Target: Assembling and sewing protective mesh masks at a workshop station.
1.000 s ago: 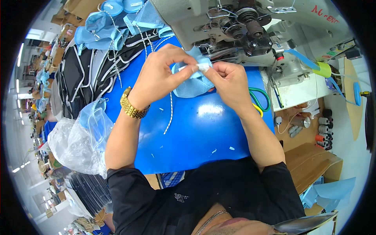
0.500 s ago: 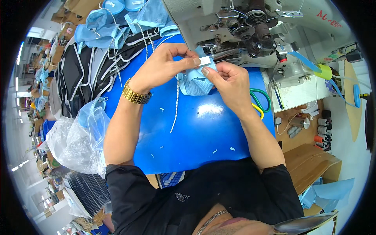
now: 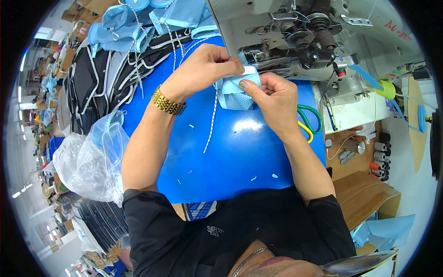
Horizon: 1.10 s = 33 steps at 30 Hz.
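Grip: left hand (image 3: 205, 67) pinched shut on the top edge of a small light-blue mesh fabric piece (image 3: 235, 92), fingertips on a white strip along that edge. Right hand (image 3: 272, 97) clamped on the same piece from the other side, thumb pressed flat on the mesh. The piece is held up off the tabletop, just in front of the needle area of the machine.

Largest first:
- Blue tabletop (image 3: 230, 157), glossy, with scattered bits of pale thread and fabric trimmings.
- Grey-white industrial sewing machine (image 3: 323, 41) at the far edge, right of centre.
- Heap of black fabric with white piping (image 3: 101, 78) at far left, light-blue mesh pieces (image 3: 124, 27) piled on it.
- Crumpled clear plastic bag (image 3: 85, 166) at the left edge of the tabletop, beside the left forearm.
- Brown cardboard box (image 3: 364, 196) low on the right.
- White braided cord (image 3: 212, 122) hanging from the held piece down onto the tabletop.
- Scissors with green and yellow handles (image 3: 311, 122), lying just right of the right wrist.
- Gold-coloured metal watch (image 3: 168, 102) on the left wrist.
- Small thread spools (image 3: 378, 161) on the wooden shelf at right.
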{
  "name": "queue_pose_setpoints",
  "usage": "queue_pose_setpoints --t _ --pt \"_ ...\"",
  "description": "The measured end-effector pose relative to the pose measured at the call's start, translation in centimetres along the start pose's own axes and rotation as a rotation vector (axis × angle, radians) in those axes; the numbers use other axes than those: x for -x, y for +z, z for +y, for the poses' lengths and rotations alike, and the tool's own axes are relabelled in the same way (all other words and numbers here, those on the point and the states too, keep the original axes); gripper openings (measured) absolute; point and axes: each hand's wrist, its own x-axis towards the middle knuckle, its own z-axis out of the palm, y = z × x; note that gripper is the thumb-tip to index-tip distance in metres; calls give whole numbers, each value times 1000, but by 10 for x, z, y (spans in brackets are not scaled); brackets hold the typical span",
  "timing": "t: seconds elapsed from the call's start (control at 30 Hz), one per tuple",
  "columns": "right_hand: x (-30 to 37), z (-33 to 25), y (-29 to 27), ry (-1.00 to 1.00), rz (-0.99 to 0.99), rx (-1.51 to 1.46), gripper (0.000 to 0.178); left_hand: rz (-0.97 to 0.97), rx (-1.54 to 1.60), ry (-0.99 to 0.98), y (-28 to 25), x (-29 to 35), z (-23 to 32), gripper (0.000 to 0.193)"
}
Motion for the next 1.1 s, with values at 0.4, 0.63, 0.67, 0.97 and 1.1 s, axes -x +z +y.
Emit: queue_pose_setpoints --t 0.4,0.63,0.67,0.97,1.1 --pt "2 1 -2 6 -20 -22 16 78 34 19 8 -1 -1 25" --pt "2 -5 -5 47 -62 -12 16 98 58 -1 10 0 -1 24" --pt "2 -6 -5 60 -69 -9 16 93 62 -5 9 0 -1 24" --pt "2 -5 -5 90 -88 -102 18 149 53 -18 14 0 -1 21" --pt "1 -3 -5 82 -84 -118 18 169 47 -24 16 0 -2 21"
